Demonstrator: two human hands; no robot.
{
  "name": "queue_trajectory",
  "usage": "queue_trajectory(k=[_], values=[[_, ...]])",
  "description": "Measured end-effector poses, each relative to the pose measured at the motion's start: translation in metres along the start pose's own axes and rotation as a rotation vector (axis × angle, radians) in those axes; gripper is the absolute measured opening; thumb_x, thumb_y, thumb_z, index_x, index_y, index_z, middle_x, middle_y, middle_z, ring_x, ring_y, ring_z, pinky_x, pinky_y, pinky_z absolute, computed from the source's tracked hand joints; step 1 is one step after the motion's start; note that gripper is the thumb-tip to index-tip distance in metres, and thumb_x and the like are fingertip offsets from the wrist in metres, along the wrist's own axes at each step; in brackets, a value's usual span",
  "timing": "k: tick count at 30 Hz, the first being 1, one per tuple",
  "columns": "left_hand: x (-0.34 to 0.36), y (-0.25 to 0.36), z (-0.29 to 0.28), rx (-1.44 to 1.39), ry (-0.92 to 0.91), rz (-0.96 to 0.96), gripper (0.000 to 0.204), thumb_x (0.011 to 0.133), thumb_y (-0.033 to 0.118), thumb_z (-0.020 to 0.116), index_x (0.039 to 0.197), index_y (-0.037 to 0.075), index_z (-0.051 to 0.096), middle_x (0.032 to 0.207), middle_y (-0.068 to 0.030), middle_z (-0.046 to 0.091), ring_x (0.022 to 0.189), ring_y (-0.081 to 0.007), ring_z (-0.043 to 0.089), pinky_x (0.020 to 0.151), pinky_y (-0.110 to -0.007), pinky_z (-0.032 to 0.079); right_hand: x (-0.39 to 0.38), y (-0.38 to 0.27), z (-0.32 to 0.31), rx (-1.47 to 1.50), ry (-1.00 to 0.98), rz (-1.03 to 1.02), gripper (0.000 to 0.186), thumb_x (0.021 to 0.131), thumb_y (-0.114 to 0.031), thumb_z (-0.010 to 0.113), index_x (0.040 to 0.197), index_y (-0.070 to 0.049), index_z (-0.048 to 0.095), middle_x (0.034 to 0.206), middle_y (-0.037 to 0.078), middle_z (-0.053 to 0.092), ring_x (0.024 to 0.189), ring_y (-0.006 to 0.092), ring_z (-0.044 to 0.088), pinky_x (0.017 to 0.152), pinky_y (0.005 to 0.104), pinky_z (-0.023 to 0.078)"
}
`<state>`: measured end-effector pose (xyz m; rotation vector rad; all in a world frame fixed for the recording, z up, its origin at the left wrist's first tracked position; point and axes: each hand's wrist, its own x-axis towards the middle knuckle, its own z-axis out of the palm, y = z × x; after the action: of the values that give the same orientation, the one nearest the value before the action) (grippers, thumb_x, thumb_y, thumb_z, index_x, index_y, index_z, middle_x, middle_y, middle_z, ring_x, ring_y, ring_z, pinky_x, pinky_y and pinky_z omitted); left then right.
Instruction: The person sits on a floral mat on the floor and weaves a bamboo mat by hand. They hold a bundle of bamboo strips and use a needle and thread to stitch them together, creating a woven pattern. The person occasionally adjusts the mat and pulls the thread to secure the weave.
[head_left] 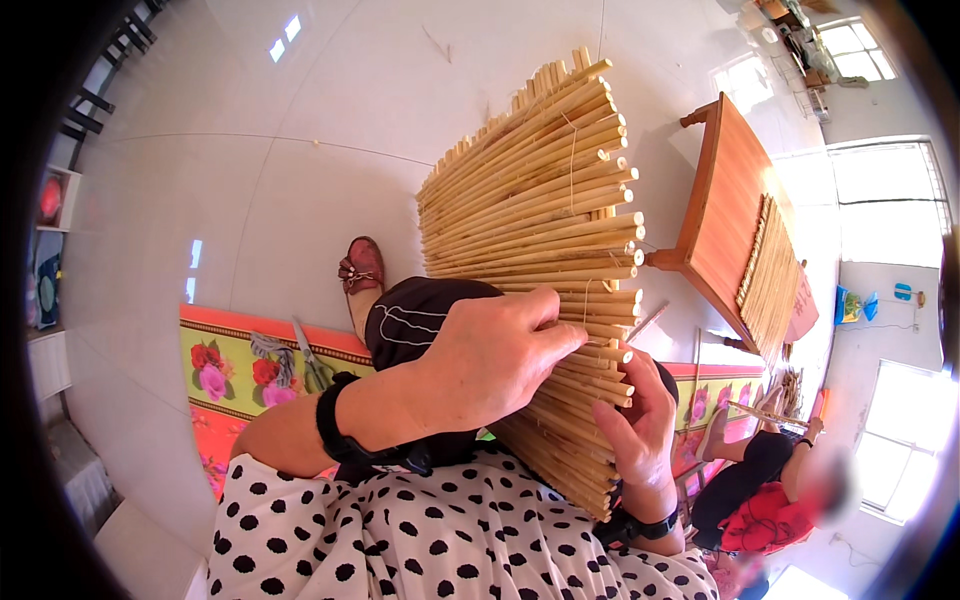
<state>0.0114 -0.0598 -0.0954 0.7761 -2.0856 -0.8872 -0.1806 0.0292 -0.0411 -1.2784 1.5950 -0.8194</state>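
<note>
A mat of straw-coloured reed stalks [520,220] lies across my lap and slopes away over my knees, its cut ends toward the right. Thin thread [572,165] runs across the stalks near those ends. My left hand [490,345] rests on top of the mat, thumb and forefinger pinched together close to the thread; whatever is between them is too small to make out. Around the mat's right edge curls my right hand [643,425], thumb on the near side and fingers by the stalk ends. The mat partly hides those fingers.
Scissors [312,362] and a grey bundle of cord [275,355] lie on a flowered cloth [225,350] at the left. On the right stands a wooden table [735,190] with another reed mat [768,270]. A person in red [760,515] sits at the lower right.
</note>
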Motion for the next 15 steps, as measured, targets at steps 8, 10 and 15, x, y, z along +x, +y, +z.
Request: queue_trajectory(k=[8, 10, 15], values=[[-0.0009, -0.0012, -0.0005, -0.007, -0.017, -0.003, 0.021, 0.075, 0.006, 0.073, 0.096, 0.009, 0.071, 0.075, -0.0043, 0.052, 0.059, -0.0212, 0.058, 0.051, -0.032, 0.047, 0.0001, 0.0048, -0.0012, 0.001, 0.015, -0.02, 0.054, 0.077, -0.003, 0.066, 0.127, 0.009, 0.052, 0.125, 0.016, 0.05, 0.107, 0.0197, 0.056, 0.09, 0.0301, 0.048], [-0.0008, -0.002, -0.0004, -0.01, -0.018, 0.004, 0.02, 0.075, 0.006, 0.073, 0.096, 0.008, 0.071, 0.075, -0.0043, 0.052, 0.059, -0.0211, 0.057, 0.051, -0.032, 0.047, -0.0003, 0.0058, -0.0011, 0.021, 0.021, -0.009, 0.053, 0.077, -0.004, 0.066, 0.127, 0.009, 0.052, 0.125, 0.016, 0.051, 0.108, 0.0196, 0.056, 0.091, 0.03, 0.048], [-0.0015, -0.002, -0.0002, -0.009, -0.015, 0.002, 0.019, 0.075, 0.005, 0.073, 0.094, 0.007, 0.071, 0.075, -0.0046, 0.051, 0.059, -0.0214, 0.057, 0.051, -0.033, 0.046, -0.0008, 0.0046, 0.0008, 0.061, 0.039, 0.034, 0.051, 0.078, -0.003, 0.066, 0.125, 0.008, 0.053, 0.125, 0.015, 0.051, 0.107, 0.019, 0.056, 0.091, 0.03, 0.047]])
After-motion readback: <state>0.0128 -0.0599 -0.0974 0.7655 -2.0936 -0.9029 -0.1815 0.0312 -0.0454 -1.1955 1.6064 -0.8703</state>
